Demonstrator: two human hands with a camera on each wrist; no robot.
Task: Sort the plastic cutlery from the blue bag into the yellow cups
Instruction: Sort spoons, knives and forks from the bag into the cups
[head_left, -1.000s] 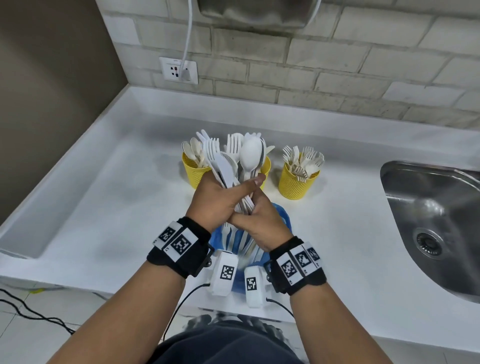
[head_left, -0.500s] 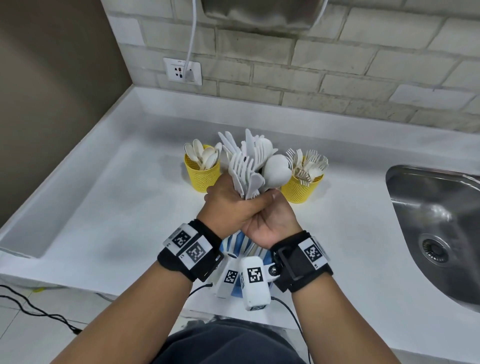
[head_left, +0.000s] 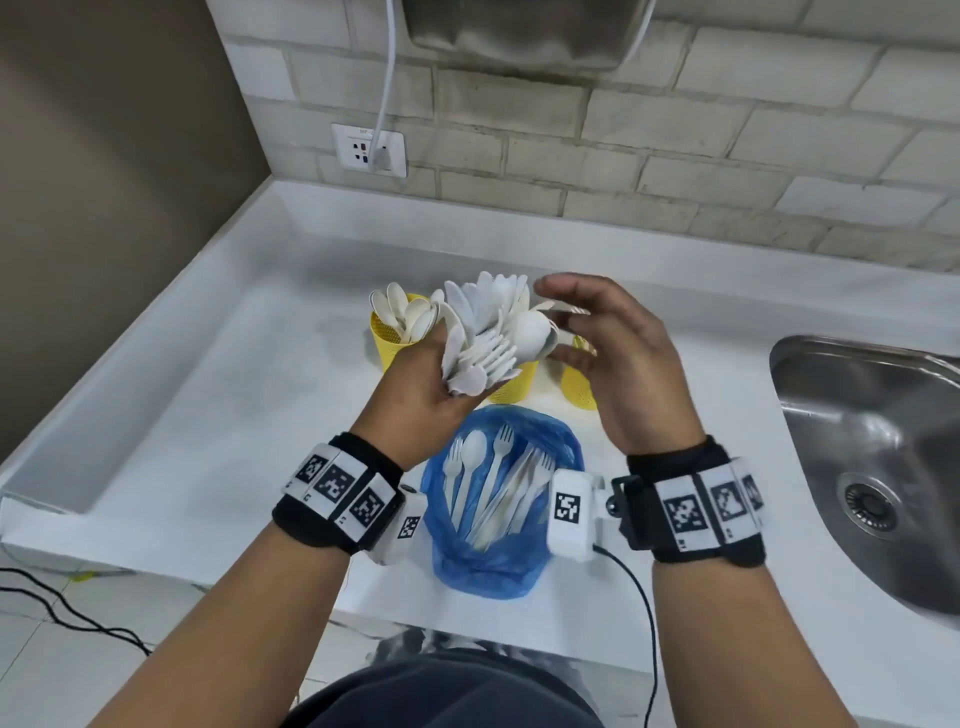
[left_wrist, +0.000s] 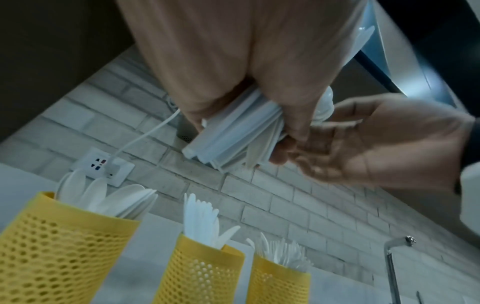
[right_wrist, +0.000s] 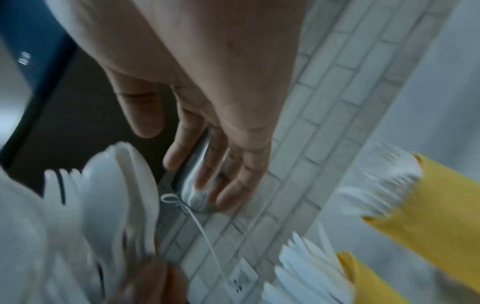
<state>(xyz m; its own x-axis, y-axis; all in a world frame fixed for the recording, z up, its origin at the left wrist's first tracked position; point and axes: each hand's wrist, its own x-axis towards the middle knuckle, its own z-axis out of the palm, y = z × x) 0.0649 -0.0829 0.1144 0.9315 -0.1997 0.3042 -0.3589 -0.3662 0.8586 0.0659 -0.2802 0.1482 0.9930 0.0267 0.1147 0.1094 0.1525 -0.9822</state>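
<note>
Your left hand (head_left: 423, 387) grips a thick bunch of white plastic cutlery (head_left: 488, 332) by the handles, heads fanned upward, raised over the counter (head_left: 208, 415) in front of the three yellow cups (left_wrist: 200, 273). Your right hand (head_left: 618, 364) is just beside the bunch with fingers spread and relaxed, holding nothing. The left cup holds spoons (head_left: 410, 314), and the other two cups also hold white cutlery. The blue bag (head_left: 498, 551) lies open near the counter's front edge between your wrists, with forks and a spoon inside. A steel sink (head_left: 872, 467) sits to the right
</note>
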